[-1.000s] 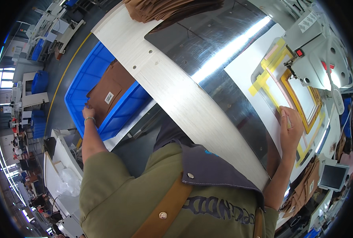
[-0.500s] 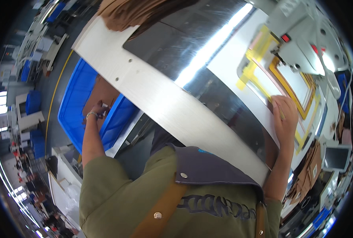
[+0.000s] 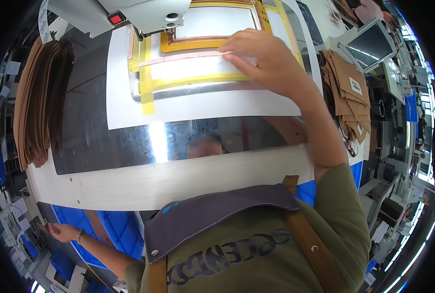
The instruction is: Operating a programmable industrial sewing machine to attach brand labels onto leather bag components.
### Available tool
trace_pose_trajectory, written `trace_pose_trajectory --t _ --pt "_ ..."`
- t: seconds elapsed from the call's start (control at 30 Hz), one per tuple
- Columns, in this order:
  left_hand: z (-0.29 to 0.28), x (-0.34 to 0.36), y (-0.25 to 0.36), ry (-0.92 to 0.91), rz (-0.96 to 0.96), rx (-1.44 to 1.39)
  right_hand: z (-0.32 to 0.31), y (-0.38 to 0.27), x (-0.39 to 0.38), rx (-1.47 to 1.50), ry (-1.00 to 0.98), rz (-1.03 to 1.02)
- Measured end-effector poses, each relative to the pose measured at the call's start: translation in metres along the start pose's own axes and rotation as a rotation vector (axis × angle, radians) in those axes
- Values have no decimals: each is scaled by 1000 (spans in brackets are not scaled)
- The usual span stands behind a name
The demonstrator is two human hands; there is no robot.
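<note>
The right hand (image 3: pixel 266 58) lies palm-down, fingers extended and nearly flat, pressing a clear sheet (image 3: pixel 198 68) onto the yellow frame (image 3: pixel 198 46); it grips nothing. The frame sits on a white template (image 3: pixel 193 105), directly below the machine head (image 3: pixel 144 12). The left hand (image 3: pixel 61 231) is far below and left of the frame, beyond the table edge (image 3: pixel 168 178), over a blue bin (image 3: pixel 112 234); its degree of closure cannot be determined. Bin contents are not visible. A brown stack (image 3: pixel 39 105) lies left of the frame; brown pieces (image 3: pixel 349 93) lie right of it, below a monitor (image 3: pixel 369 41).
</note>
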State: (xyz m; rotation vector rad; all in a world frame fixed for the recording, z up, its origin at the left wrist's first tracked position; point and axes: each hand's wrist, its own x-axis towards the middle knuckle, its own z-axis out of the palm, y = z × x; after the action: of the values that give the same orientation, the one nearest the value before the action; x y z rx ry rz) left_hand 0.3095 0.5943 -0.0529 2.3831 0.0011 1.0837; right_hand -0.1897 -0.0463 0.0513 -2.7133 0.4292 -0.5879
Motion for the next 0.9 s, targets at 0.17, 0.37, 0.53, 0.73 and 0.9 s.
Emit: trace_pose_trajectory --t 0.17,0.37,0.53,0.73,0.9 --pt "-19 -36 267 -491 295 -821 47 -8 4 -209 26 -217" --pt "-11 -169 457 -1090 1097 -869 58 -6 -5 -134 48 -245" --pt "19 -213 512 -1283 1108 -851 59 -1 -4 -50 42 -237" --pt "30 -220 499 -1397 844 -914 58 1 -4 3 16 -196" --pt "29 -222 496 -1400 682 -984 57 -2 -2 49 10 -151"
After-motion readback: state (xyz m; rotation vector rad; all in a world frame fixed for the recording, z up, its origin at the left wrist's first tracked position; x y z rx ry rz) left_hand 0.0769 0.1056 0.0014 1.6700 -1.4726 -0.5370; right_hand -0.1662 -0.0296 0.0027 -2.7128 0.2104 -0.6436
